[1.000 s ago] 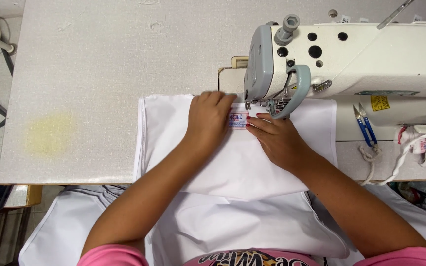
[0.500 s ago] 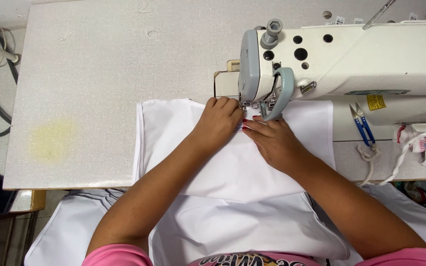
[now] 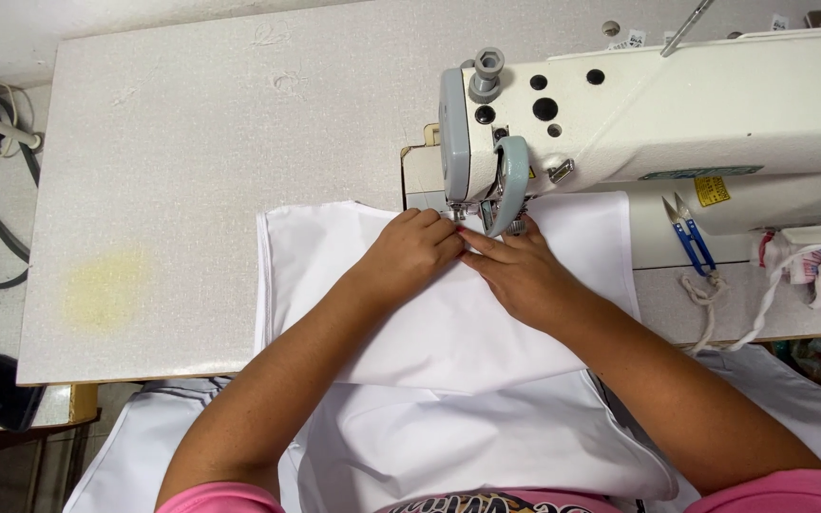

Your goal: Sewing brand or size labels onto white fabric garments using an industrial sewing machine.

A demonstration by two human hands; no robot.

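Spreading across the pale speckled table (image 3: 192,190), a folded piece of white fabric (image 3: 448,323) lay flat with its long axis running left to right, its near part spilling over the table edge toward the person and its far edge tucked under the head of the white sewing machine (image 3: 677,114). Both hands pressed flat on the cloth just before the needle: the left hand (image 3: 410,255) with fingers curled down on the fabric, the right hand (image 3: 517,275) touching it, fingers extended and pointing toward the presser foot, grasping nothing. Blue thread snips (image 3: 688,233) lay well apart to the right.
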